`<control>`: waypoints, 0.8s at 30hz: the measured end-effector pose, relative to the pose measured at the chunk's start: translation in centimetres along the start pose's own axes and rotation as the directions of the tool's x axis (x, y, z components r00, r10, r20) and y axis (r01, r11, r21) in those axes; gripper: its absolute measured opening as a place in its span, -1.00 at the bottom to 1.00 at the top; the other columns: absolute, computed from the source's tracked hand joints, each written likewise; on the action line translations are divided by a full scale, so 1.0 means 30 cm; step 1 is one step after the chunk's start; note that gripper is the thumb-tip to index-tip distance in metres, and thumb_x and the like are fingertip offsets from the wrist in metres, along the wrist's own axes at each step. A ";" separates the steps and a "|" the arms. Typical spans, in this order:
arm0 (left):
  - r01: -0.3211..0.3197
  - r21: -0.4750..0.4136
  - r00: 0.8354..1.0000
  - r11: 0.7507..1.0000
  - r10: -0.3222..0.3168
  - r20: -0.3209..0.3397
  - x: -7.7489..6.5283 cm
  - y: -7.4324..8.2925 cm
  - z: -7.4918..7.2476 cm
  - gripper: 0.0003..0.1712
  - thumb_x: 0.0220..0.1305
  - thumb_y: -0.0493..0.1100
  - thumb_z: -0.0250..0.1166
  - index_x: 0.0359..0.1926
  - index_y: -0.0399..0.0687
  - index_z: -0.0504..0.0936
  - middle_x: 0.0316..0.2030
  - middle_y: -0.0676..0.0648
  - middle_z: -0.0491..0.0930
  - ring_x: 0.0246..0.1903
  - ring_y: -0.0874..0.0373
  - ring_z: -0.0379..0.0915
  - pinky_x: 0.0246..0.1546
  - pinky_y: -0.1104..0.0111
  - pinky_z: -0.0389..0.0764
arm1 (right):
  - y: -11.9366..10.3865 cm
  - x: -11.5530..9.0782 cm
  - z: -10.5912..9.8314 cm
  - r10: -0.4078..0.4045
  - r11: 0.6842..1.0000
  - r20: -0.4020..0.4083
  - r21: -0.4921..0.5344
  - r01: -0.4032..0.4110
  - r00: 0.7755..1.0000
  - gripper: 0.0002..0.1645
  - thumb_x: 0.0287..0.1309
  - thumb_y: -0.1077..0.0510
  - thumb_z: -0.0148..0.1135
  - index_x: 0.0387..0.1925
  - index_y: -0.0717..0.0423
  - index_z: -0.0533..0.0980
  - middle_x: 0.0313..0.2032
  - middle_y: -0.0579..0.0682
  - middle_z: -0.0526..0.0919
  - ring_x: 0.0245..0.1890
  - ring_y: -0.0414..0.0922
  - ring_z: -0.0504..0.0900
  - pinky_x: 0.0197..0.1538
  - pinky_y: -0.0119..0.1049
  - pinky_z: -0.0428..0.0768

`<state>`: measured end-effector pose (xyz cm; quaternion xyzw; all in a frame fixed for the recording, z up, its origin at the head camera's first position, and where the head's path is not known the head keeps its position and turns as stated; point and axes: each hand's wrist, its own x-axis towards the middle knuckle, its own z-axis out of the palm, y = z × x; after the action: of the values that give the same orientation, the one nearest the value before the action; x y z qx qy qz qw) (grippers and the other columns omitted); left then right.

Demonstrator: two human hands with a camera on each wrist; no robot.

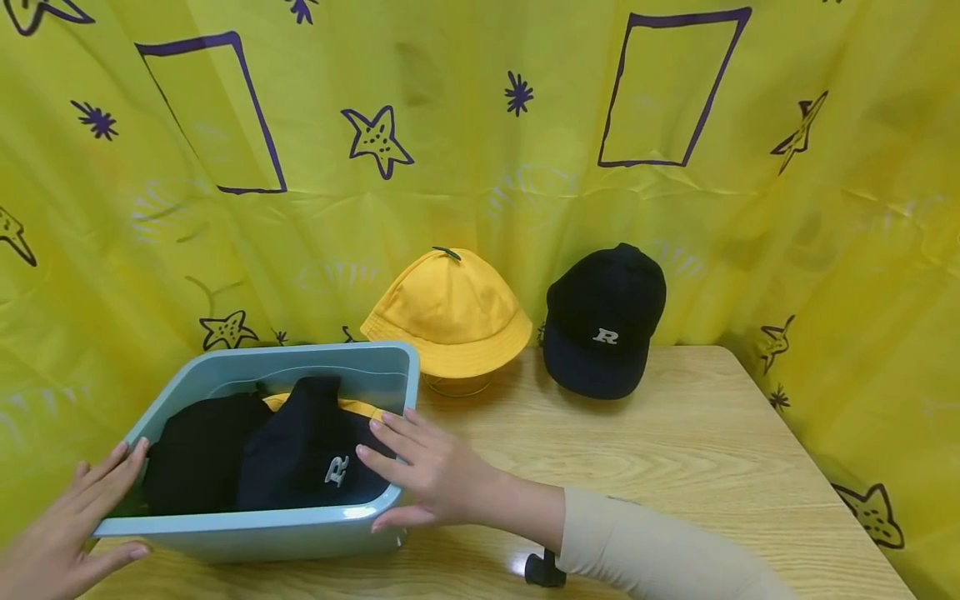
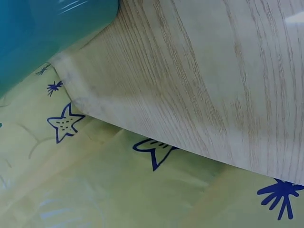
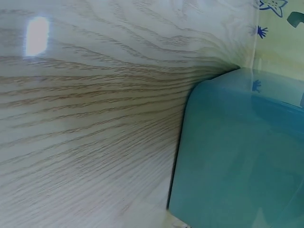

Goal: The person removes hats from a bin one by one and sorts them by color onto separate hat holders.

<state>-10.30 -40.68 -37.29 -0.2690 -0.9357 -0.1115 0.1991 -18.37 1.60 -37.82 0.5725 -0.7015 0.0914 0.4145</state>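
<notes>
The bin [image 1: 300, 537] was pale blue, a cap [image 1: 285, 462] inside dark navy with a silver R [image 1: 337, 471]. A yellow hat [image 1: 450, 308] had a green tip [image 1: 450, 253]. Purple stars [image 1: 377, 142] patterned the yellow curtain [image 1: 465, 50]; the table [image 1: 675, 450] was tan wood-grain.

Head view looks forward, down over counter [image 1: 637, 450]. Wrist views, close, tilted, share bin [image 1: 292, 537] wall, counter.

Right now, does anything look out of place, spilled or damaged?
Nothing spilled or damaged stands out. Only the R cap inside the bin looks askew: it lies tipped, its letter slanting steeply, while the yellow hat and black cap outside sit crown up.
</notes>
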 end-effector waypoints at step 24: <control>-0.144 -0.065 0.989 0.987 0.141 -0.049 0.073 0.102 0.018 0.13 -0.13 0.25 0.40 0.36 -0.30 0.21 0.45 0.04 0.03 0.44 0.31 -0.22 0.38 0.50 -0.40 | 0.032 -0.107 -0.093 0.019 0.995 0.035 0.102 -0.022 0.999 -0.14 0.06 -0.39 0.18 0.16 0.18 0.48 0.22 0.24 0.42 0.26 0.08 0.39 0.27 -0.09 0.35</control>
<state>-10.48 -36.98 -36.51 -0.3394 -0.9051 -0.1345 0.2178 -17.87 5.94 -37.91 0.5872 -0.7086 0.1216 0.3718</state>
